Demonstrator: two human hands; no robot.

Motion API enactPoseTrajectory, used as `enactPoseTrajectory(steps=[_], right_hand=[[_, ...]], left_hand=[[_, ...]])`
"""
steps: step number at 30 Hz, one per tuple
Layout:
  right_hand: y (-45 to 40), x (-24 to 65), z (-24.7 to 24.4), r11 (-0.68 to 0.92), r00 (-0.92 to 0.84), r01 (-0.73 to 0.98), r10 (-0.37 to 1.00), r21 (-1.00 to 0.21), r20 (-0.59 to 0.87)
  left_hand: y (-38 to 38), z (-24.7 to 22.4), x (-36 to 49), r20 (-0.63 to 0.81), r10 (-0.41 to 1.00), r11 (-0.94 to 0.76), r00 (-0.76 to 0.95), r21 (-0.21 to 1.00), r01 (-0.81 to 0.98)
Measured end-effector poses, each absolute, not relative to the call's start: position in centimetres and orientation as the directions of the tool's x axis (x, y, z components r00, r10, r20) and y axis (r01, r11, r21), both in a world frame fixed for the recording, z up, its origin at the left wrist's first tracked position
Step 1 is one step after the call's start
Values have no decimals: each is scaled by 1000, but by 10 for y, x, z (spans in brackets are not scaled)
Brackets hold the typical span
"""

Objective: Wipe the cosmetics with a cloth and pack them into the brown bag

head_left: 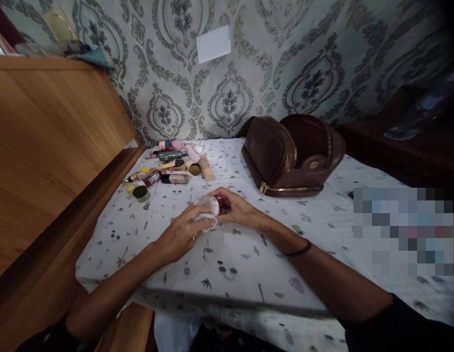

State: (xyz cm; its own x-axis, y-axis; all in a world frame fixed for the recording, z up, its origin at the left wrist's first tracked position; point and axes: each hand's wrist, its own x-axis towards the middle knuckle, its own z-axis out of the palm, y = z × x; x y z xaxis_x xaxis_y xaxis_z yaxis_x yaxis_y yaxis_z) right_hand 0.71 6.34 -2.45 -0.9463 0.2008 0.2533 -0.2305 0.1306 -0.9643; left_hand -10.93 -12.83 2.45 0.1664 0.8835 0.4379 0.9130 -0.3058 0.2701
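Observation:
A small jar [211,206] with a pale pinkish lid and a reddish body is held between both hands, above the white patterned cloth. My left hand [183,232] has its fingers closed around a white wipe or tissue [211,222], pressed against the lid side of the jar. From the right, my right hand [236,210] grips the reddish body with thumb and fingers. Farther back on the left lies a group of cosmetics, among them a dark green round jar [141,193], a beige tube [206,167] and a foundation bottle [174,179].
An open brown bag [285,156] with gold zips stands at the back right, near the wall. A wooden panel [58,112] borders the left side. A clear bottle [414,115] lies on a dark surface at the far right; a blurred patch covers the right.

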Motion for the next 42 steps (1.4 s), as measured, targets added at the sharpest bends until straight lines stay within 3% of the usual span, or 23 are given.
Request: enactPoseTrajectory(steps=[7, 18, 22, 27, 31, 36, 42], right_hand=[[64, 7, -25, 117, -954, -183, 218, -976, 205], [63, 10, -20, 123, -956, -205, 186, -971, 225], [63, 10, -21, 125, -954, -217, 184, -968, 238], [64, 9, -23, 181, -950, -200, 203, -963, 236], [63, 9, -25, 212, -948, -182, 223, -960, 229], [63, 11, -26, 285, -947, -154, 232, -946, 224], [59, 13, -25, 347, -924, -199, 244, -916, 294]], left_hand=[[-137, 7, -122, 431, 897, -260, 95, 342, 903], [-122, 13, -117, 477, 876, -268, 69, 362, 893], [-108, 13, -122, 505, 862, -199, -27, 389, 900], [-104, 9, -133, 425, 888, -26, -174, 424, 905], [-115, 6, -131, 335, 922, 52, -194, 389, 920], [-128, 14, -115, 269, 951, 39, -149, 375, 926], [-128, 27, -96, 296, 947, -36, -127, 490, 871]])
